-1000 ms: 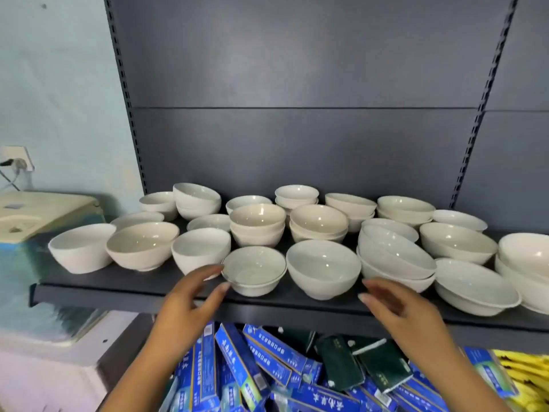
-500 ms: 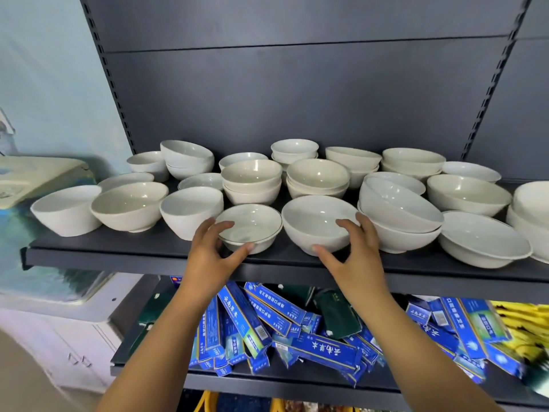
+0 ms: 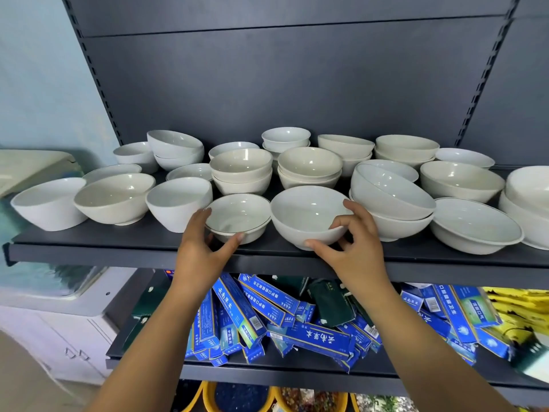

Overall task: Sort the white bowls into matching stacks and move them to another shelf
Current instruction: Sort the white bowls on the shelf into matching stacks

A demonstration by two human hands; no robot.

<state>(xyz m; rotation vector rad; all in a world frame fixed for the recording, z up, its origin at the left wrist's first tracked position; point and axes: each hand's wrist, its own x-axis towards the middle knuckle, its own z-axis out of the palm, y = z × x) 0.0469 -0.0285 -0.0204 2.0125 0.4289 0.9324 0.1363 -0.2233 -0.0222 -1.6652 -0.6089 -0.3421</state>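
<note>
Hands [image 3: 199, 257] [image 3: 355, 254] have closed round two front bowls [image 3: 237, 215] [image 3: 309, 209], partly hiding their sides.

White bowls [image 3: 309, 209] upright, crowded on shelf [image 3: 118, 251].

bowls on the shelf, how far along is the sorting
Early. A few short stacks stand at the back. The left hand grips a small bowl and the right hand a wide bowl. Loose single bowls line the front, and none sits on the lower shelf, which holds blue boxes.
</note>
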